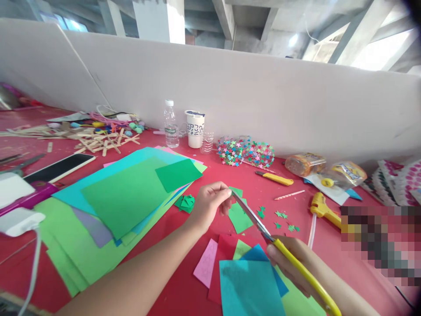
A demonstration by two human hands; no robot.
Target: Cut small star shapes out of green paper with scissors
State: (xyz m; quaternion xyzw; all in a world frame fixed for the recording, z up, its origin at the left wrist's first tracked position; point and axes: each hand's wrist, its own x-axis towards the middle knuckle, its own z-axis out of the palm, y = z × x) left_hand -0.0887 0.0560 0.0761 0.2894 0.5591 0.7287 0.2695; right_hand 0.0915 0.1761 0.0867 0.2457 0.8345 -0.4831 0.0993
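Note:
My right hand (291,254) is wrapped round the yellow handles of a pair of scissors (304,272). Their long blades point up and left, and the tips reach my left hand (212,202). Thumb and fingers of that hand are pinched together at the tips; what lies between them is too small to make out. Just behind the blades is a small green paper piece (237,191), and below it a larger light green piece (240,217). Green paper stars (282,214) lie to the right. A small pile of cut green pieces (186,203) sits left of my left hand.
Coloured paper sheets (125,193) spread across the left; smaller squares (250,285) lie in front. A yellow cutter (276,177) and glue gun (320,204) are at right. A bottle (171,127), a cup (195,131) and star-covered bottles (245,151) stand or lie by the white partition.

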